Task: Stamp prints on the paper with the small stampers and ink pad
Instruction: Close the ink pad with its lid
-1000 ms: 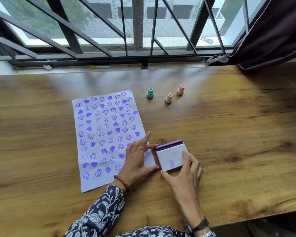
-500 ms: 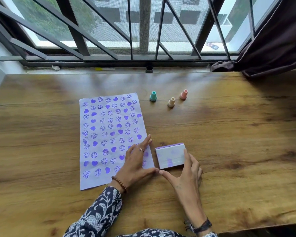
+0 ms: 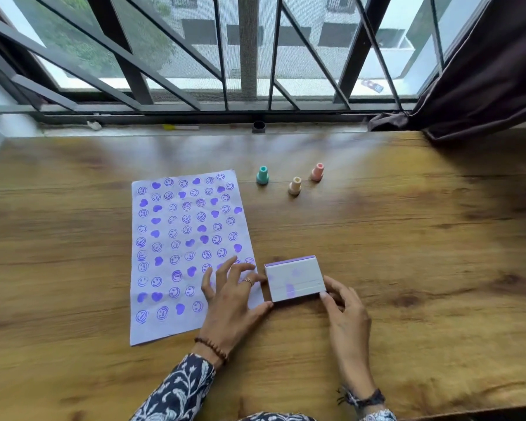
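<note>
The paper (image 3: 189, 253) lies flat, covered in purple smileys and hearts. Just right of its near corner sits the closed white ink pad (image 3: 295, 279). Farther back stand three upright stampers: teal (image 3: 262, 175), cream (image 3: 295, 185), pink (image 3: 317, 172).

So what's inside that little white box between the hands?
Nothing inside shows: the box is closed, its white lid smudged with purple ink. Only a purple strip along its far edge peeks out. The left hand and right hand touch its sides.

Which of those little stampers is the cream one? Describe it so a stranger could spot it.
Start at the stamped paper on the wooden table. Beyond its far right corner stand three small stampers. The cream stamper is the middle one, nearest the person, between the teal stamper and the pink stamper.
</note>
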